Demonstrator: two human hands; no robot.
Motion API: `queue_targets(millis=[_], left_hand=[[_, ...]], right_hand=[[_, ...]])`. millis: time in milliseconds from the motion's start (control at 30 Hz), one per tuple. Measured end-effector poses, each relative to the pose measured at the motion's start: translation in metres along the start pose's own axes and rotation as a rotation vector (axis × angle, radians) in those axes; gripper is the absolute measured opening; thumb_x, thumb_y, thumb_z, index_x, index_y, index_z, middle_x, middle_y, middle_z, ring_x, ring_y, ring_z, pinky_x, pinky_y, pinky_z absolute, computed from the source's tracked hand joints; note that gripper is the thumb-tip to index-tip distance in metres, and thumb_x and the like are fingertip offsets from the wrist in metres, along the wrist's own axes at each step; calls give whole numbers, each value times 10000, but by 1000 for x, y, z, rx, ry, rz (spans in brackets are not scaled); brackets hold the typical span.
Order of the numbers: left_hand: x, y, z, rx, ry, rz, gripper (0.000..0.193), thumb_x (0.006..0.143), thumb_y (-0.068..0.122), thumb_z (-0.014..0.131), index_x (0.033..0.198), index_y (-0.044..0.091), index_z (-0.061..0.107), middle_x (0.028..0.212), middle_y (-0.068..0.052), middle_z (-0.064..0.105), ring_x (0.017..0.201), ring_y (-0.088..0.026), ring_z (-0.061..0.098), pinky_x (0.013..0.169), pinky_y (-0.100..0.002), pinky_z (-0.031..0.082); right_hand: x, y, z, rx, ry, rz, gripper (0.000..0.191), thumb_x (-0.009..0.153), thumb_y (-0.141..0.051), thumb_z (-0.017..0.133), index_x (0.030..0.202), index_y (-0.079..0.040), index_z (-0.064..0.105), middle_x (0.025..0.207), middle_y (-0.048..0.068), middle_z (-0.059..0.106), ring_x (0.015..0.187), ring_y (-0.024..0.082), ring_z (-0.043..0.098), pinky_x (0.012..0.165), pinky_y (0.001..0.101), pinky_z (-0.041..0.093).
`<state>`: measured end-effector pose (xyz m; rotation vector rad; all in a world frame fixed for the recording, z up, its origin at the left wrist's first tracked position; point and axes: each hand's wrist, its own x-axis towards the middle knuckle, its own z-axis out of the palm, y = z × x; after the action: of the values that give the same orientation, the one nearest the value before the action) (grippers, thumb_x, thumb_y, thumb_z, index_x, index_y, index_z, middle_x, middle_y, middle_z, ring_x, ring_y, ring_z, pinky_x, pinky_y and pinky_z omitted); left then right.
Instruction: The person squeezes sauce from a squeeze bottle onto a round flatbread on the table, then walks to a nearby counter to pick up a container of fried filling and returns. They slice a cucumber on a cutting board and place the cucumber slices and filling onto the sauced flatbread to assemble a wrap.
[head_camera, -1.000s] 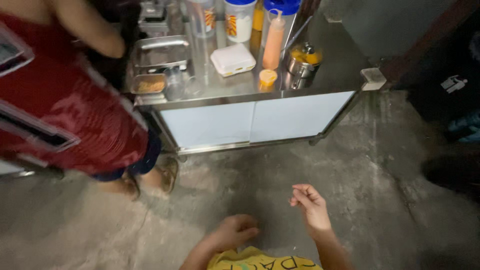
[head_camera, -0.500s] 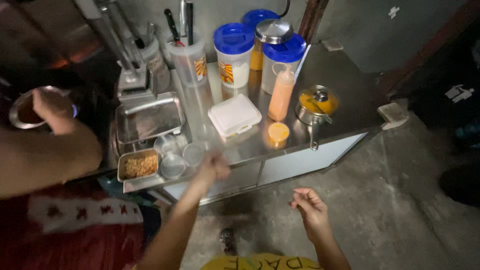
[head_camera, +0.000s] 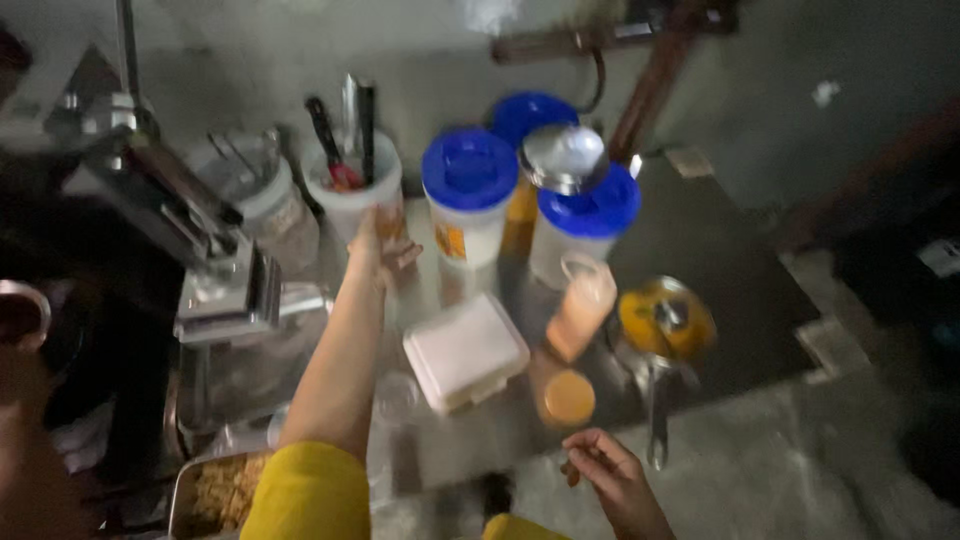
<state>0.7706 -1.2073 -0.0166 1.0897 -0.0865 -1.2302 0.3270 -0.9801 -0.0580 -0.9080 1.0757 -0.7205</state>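
Note:
My left hand (head_camera: 378, 248) stretches over the steel counter (head_camera: 740, 280), fingers apart, right at the white utensil cup (head_camera: 352, 200) that holds dark-handled tools; whether it touches the cup is blurred. My right hand (head_camera: 605, 470) hovers low at the counter's front edge, fingers loosely curled and holding nothing, just below a small orange-lidded cup (head_camera: 568, 398). A white lidded box (head_camera: 465, 352) lies between my two arms. Both sleeves are yellow.
Three blue-lidded white tubs (head_camera: 468, 205) stand at the back, beside a tall cup of orange drink (head_camera: 580, 310) and a small metal pot of yellow liquid (head_camera: 666, 322). A metal press (head_camera: 205, 260) and a tray of crumbly food (head_camera: 222, 490) sit left. Another person's arm (head_camera: 20, 400) is at far left.
The view has closed in on the counter. My left hand has moved from the counter's front edge up to the utensil cup. My right hand has stayed low at the front.

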Motion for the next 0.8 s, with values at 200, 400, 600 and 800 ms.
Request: queue_targets(millis=[200,400,600,800], left_hand=[[68,18,14,-182,-9,77,699,907,418,661,1453,59,413,1249,-250,631,1056,-403,691,823,-525,639],[72,3,-14,-331,-13,124,390,902,58,486,1267,-36,386,1157,-296,601,909,-477,710,770,-532,661],[45,-68,-67,-318,-75,236,521,794,-34,433,1306,45,494,1066,-150,687,858,-299,740,700,-415,649],[37,-106,-96,101,-32,637,511,977,88,624,1441,97,408,1180,-35,624,987,-142,597,815,-270,520]], right_hand=[[74,-36,1,-76,-103,49,186,924,-145,663,1046,-7,684,908,63,656,854,157,646,791,305,513],[98,-45,23,-266,-302,-36,165,934,-136,671,1025,0,692,817,64,670,760,140,655,711,292,501],[115,-43,61,-144,-326,-83,195,955,-154,649,1051,12,685,816,53,640,747,133,639,821,302,576],[122,-40,94,-143,-367,-7,203,957,-151,639,1084,5,663,851,53,655,794,126,627,783,267,503]])
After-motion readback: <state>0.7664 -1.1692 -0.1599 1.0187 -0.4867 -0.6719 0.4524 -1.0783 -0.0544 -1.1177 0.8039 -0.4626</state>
